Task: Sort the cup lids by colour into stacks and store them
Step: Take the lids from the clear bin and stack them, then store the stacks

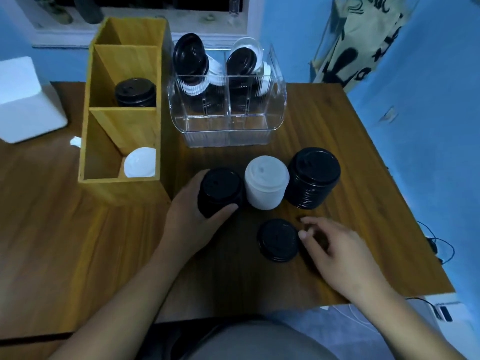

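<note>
Left hand [193, 211] has its grip closed around a short stack of black lids [220, 190], thumb across the near side and fingers hidden behind it. Right hand [335, 245] is loosely open, holding nothing, its fingertips [304, 233] just at the right rim of a single black lid [279, 240] lying flat on the table [350, 152]; whether they touch it is hard to tell. Beside the held stack stand a white stack [266, 181] and then a taller black stack [313, 178], toward the table's right edge. At the far edge, a clear organizer [228, 131] holds black and white lids on edge, blurred by its ribbed walls. On the left, a wooden box [122, 126] has black lids [135, 92] in its middle compartment and a white lid [140, 162] in its near one.
</note>
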Available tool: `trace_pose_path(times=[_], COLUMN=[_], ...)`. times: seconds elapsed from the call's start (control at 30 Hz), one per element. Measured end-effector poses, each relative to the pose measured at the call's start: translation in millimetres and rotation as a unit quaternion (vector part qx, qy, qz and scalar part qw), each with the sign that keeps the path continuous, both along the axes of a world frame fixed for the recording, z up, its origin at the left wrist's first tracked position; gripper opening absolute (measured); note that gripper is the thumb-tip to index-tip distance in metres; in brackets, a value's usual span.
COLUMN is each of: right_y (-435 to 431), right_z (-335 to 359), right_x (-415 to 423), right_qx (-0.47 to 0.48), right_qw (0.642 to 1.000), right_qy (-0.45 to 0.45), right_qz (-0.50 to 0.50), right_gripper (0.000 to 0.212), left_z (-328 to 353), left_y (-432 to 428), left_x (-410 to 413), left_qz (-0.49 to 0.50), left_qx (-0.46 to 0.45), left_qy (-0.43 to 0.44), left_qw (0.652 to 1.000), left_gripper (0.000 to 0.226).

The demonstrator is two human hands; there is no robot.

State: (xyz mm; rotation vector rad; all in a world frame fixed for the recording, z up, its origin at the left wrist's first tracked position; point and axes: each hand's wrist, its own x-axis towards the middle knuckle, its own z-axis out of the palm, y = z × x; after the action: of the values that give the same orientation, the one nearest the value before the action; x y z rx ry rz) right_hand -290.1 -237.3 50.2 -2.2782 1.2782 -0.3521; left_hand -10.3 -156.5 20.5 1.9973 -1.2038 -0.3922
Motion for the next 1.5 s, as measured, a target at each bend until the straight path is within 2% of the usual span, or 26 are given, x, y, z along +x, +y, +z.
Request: trace_pose_path(times=[0.17, 0.27, 0.4, 0.47, 0.53, 0.6, 0.73, 0.8, 0.9, 1.2, 1.4, 1.5], right_y=[8.0, 10.9, 5.5, -2.7, -14.2, -26.4, -45.5, -49.7, -51.5, -55.0, -57.9, -66.3], right_z=[-6.9, -7.4, 23.3, 46.0, 64.9, 73.8, 67.5, 61.8, 59.8, 63.6, 64.3, 71.7], right_x=[15.8, 27.9, 44.3, 60.0, 82.6, 109.2, 152.8, 161.7, 164.4, 174.9, 175.6, 177.1], right_qx=[-0.047, -0.057, 0.001, -0.025, -0.074, -0.112, -0.144, -0.143, -0.14, -0.108, -0.138, -0.118], right_qw=[0.993, 0.986, 0.979, 0.973, 0.97, 0.966, 0.94, 0.93, 0.924, 0.912, 0.9, 0.906], right_qy=[0.028, 0.043, -0.086, -0.11, -0.088, -0.042, 0.096, 0.127, 0.144, 0.199, 0.209, 0.196], right_qz=[0.107, 0.153, 0.187, 0.202, 0.213, 0.228, 0.293, 0.314, 0.325, 0.343, 0.356, 0.355], right_gripper=[0.074, 0.07, 0.063, 0.062, 0.062, 0.063, 0.065, 0.065, 0.066, 0.072, 0.071, 0.071], left_z=[0.1, -1.2, 0.3, 2.3, 2.8, 1.8, -0.9, -1.7, -3.1, -6.7, -2.4, -0.9], left_y=[-0.1, -0.1, -0.3, 1.2, 3.4, 4.5, 2.9, 2.4, 2.0, -1.0, 0.9, 1.0], left_x=[-0.8, -0.4, 1.1, 1.3, 1.3, 1.0, 0.3, 0.5, 1.3, 2.8, -0.1, 0.4], left_qz=[0.009, 0.005, -0.003, -0.023, -0.028, -0.024, -0.01, -0.001, 0.005, 0.011, 0.0, -0.003], left_qx=[-0.001, 0.001, -0.009, -0.027, -0.039, -0.044, -0.033, -0.027, -0.015, 0.006, 0.003, -0.005], left_qy=[0.004, 0.002, 0.0, 0.01, 0.025, 0.038, 0.043, 0.045, 0.05, 0.014, -0.006, -0.003], left_qw=[1.0, 1.0, 1.0, 0.999, 0.999, 0.998, 0.998, 0.999, 0.999, 1.0, 1.0, 1.0], left_gripper=[0.089, 0.089, 0.085, 0.077, 0.073, 0.078, 0.089, 0.093, 0.101, 0.102, 0.094, 0.089])
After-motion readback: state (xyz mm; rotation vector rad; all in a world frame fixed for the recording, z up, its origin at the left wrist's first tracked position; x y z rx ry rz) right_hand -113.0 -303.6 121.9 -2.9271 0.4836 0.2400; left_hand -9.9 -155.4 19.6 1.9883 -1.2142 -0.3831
